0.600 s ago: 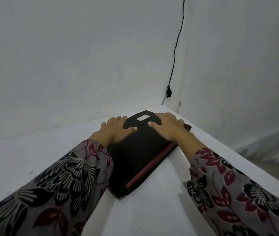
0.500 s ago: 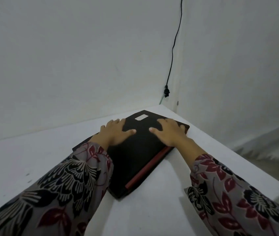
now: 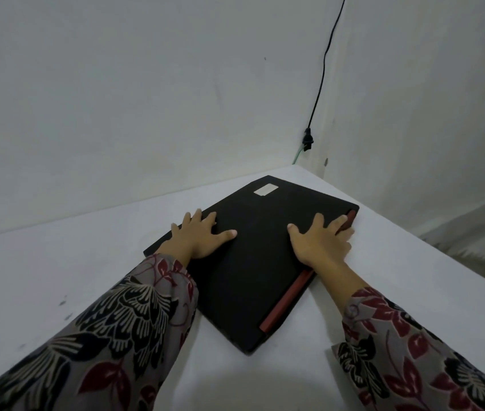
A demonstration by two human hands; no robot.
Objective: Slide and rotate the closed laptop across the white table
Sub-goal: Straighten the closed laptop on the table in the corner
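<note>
Black and matte, the closed laptop [image 3: 260, 256] lies flat on the white table [image 3: 57, 280], set at an angle, its far corner toward the corner where the two walls meet and its red hinge strip [image 3: 291, 298] along the right edge. The left hand [image 3: 198, 237] rests flat on the lid near the left edge, fingers spread, gripping nothing. The right hand [image 3: 321, 243] lies flat too, its fingers draped over the right edge beside the strip — pressing, not clamped. This looks like the middle of the slide-and-turn. The next move likely calls for even downward pressure and opposed pushes, keeping the laptop clear of the table's right edge.
</note>
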